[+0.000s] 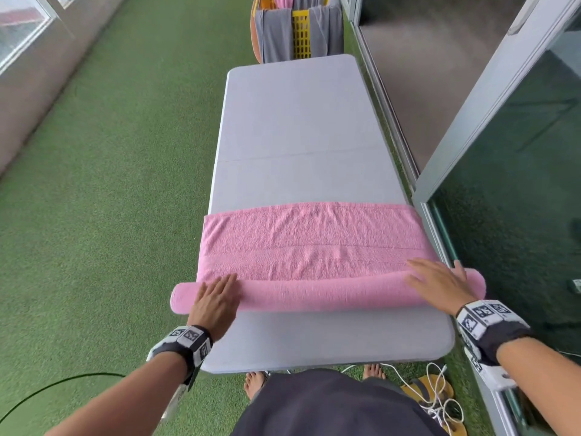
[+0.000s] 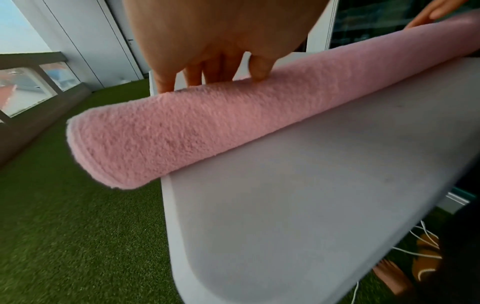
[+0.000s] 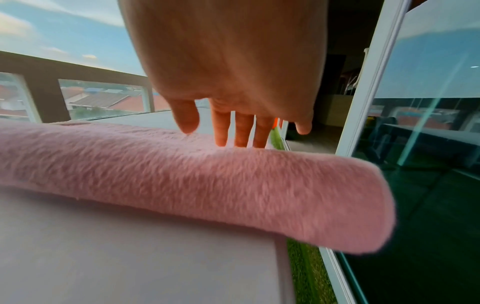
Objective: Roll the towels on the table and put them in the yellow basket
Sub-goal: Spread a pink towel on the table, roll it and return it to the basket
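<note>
**Rolling the pink towel: hands flat, roll half made**

Pressing down on the roll, your left hand (image 1: 213, 305) and right hand (image 1: 440, 286) lie flat with fingers straight and slightly spread, one near each end; neither pinches the cloth. The pink towel (image 1: 314, 243) lies across the near part of the table (image 1: 298, 121), its rolled portion nearest you, both ends overhanging the table's sides, and a flat stretch left to take up beyond. To roll well, push both palms forward at an even pace so the roll stays straight, and keep light downward pressure so the layers wind tight. The yellow basket (image 1: 301, 36), draped with grey cloths (image 1: 273, 36), stands past the table's far end.
</note>
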